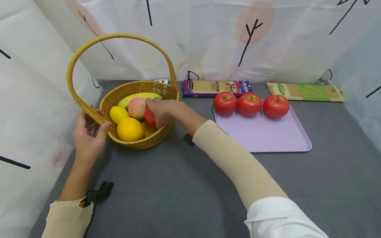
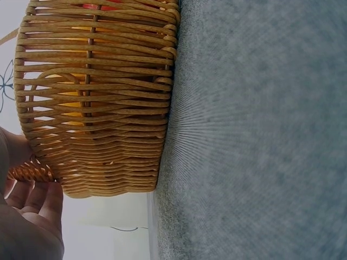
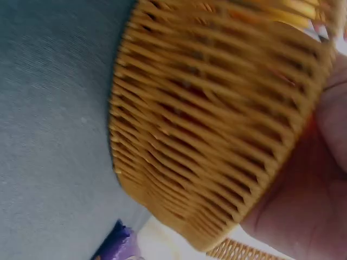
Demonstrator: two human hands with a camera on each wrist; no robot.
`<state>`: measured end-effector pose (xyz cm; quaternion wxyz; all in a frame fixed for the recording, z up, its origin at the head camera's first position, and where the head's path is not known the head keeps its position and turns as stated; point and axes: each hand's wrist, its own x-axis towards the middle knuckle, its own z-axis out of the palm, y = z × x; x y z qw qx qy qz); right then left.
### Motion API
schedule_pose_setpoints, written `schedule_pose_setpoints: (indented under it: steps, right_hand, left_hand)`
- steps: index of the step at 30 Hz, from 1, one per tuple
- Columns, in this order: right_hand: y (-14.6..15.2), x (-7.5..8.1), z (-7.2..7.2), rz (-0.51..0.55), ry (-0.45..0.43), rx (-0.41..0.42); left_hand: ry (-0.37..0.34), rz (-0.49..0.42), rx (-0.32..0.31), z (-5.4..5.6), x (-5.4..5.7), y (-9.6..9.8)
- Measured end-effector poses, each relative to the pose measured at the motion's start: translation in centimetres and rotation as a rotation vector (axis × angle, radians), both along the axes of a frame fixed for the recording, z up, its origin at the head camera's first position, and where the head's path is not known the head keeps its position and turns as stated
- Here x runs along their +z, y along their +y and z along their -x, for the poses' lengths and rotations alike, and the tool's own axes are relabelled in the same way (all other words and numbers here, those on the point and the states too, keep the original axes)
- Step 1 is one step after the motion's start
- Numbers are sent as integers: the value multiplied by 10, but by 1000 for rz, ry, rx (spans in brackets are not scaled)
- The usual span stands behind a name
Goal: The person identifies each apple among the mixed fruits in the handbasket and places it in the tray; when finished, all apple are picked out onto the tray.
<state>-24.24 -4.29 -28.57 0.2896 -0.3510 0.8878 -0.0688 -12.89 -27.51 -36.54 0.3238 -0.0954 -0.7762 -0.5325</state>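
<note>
A woven basket (image 1: 157, 136) with a tall arched handle (image 1: 119, 35) stands at the left. My left hand (image 1: 89, 135) grips it where the handle meets the left rim, thumb in front and fingers behind. Inside lie a banana (image 1: 140, 97), a peach (image 1: 137, 108), a lemon (image 1: 118, 114) and an orange (image 1: 130, 129). My right hand (image 1: 162, 110) reaches in over the right rim and holds a red fruit (image 1: 150, 117), mostly hidden by the hand. In the right wrist view the basket wall (image 3: 200, 124) covers most of the fingers.
A lilac tray (image 1: 274, 138) at the right carries three red apples (image 1: 225, 103) along its back edge. Behind it lie a purple pasta packet (image 1: 214, 88) and a green-banded noodle packet (image 1: 306, 92). A patterned cloth (image 1: 208, 39) hangs along the back of the grey table (image 1: 172, 191).
</note>
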Motion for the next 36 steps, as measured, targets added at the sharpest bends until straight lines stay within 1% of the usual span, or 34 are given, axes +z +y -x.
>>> schedule_pose_setpoints:
  steps: [2,5,6,8,12,14,16,19,21,25,28,36]
  right_hand:
    - [4,3,4,39,-62,6]
    - [13,3,6,159,-119,-5]
    - [15,2,6,207,-120,-5]
    - [18,-1,6,294,-92,-8]
    - [21,-7,8,427,-47,-11]
    - [23,-11,8,482,-47,-30]
    - [24,-15,7,523,-48,-66]
    - [24,-19,4,572,-28,-119]
    - [24,-21,1,598,3,-133]
    - [25,-23,-2,654,68,-100]
    - [26,-23,-3,677,97,-75]
    - [27,-22,-6,645,136,-67]
  left_hand:
    - [-2,0,-7,1,1,1]
    - [-6,7,-8,2,4,3]
    - [-6,11,-6,3,5,4]
    - [-11,13,-2,3,6,4]
    - [-22,17,9,3,7,4]
    - [-27,16,13,3,7,4]
    - [-31,14,14,2,7,3]
    - [-33,7,10,1,6,3]
    - [-33,2,7,1,6,3]
    - [-30,-2,5,1,6,2]
    - [-28,-6,5,0,5,2]
    - [-21,-16,2,-1,3,1]
